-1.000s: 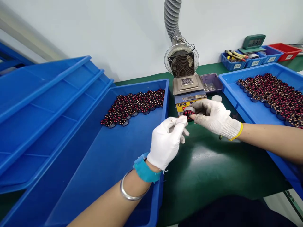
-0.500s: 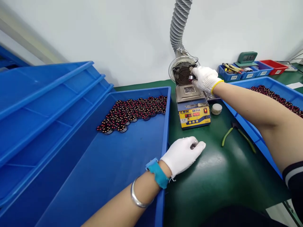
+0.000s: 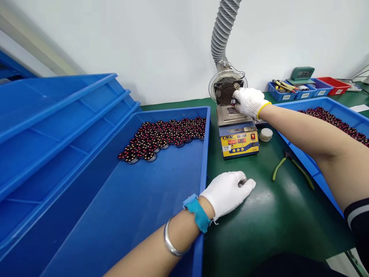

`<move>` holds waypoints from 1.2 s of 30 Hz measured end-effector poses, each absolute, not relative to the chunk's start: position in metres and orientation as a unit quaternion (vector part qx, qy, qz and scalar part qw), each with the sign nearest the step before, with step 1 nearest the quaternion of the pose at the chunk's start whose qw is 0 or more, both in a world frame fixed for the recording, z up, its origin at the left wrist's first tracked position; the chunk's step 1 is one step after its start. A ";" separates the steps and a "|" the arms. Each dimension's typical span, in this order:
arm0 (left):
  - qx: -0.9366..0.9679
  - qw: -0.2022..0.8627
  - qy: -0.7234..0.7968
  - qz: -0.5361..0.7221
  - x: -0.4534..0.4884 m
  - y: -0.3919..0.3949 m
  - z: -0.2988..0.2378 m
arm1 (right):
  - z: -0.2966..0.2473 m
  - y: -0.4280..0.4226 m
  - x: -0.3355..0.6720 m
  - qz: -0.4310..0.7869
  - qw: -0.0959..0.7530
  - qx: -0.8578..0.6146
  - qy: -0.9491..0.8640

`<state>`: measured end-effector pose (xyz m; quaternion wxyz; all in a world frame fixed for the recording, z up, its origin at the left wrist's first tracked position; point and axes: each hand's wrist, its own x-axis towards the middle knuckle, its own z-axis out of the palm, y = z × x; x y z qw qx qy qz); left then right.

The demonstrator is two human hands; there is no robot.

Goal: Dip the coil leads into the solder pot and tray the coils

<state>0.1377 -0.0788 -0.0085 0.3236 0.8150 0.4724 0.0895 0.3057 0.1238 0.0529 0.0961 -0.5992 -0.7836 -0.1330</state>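
My right hand [image 3: 249, 102], in a white knit glove with a yellow cuff, pinches a small round coil-like part [image 3: 233, 102], dark with a silvery side. It holds the part just above the square opening of a small solder pot [image 3: 239, 145] with a yellow front and red digits. My left hand [image 3: 227, 194], also gloved in white, rests on the green table [image 3: 268, 215] beside the blue tray's rim. Its fingers are curled, and a greyish patch shows between thumb and forefinger; what it is I cannot make out.
Many similar parts [image 3: 164, 134] lie in the left blue tray [image 3: 205, 154]. Another blue tray [image 3: 323, 102] of parts stands right. Green-handled pliers [image 3: 288, 156] and a round whitish container [image 3: 265, 134] lie between. A duct [image 3: 225, 30] hangs behind the pot; stacked trays [image 3: 57, 111] stand left.
My right hand has lowered the part slightly toward the pot's opening. My left hand stays curled on the table. The whole view has shifted a little.
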 end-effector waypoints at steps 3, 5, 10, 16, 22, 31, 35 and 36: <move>0.814 0.328 0.470 0.098 0.138 -0.079 -0.008 | 0.056 0.123 0.306 -0.132 0.101 -0.600 -0.783; 0.809 0.340 0.467 0.107 0.138 -0.079 -0.008 | 0.059 0.121 0.308 -0.124 0.122 -0.601 -0.780; 0.750 0.409 0.480 0.202 0.137 -0.078 -0.009 | 0.070 0.113 0.308 -0.079 0.220 -0.610 -0.758; 0.535 0.510 0.521 0.427 0.136 -0.069 -0.007 | 0.076 0.071 0.292 0.052 0.255 -0.612 -0.746; 0.417 0.521 0.501 0.551 0.135 -0.060 -0.005 | 0.044 0.012 0.274 0.277 0.254 -0.568 -0.732; 0.416 0.520 0.502 0.551 0.134 -0.062 -0.004 | 0.037 -0.003 0.285 0.245 0.204 -0.517 -0.794; 0.445 0.530 0.501 0.520 0.133 -0.062 -0.005 | 0.054 0.023 0.293 0.117 0.212 -0.532 -0.811; 0.449 0.532 0.500 0.515 0.133 -0.061 -0.005 | 0.061 0.032 0.294 0.061 0.208 -0.538 -0.815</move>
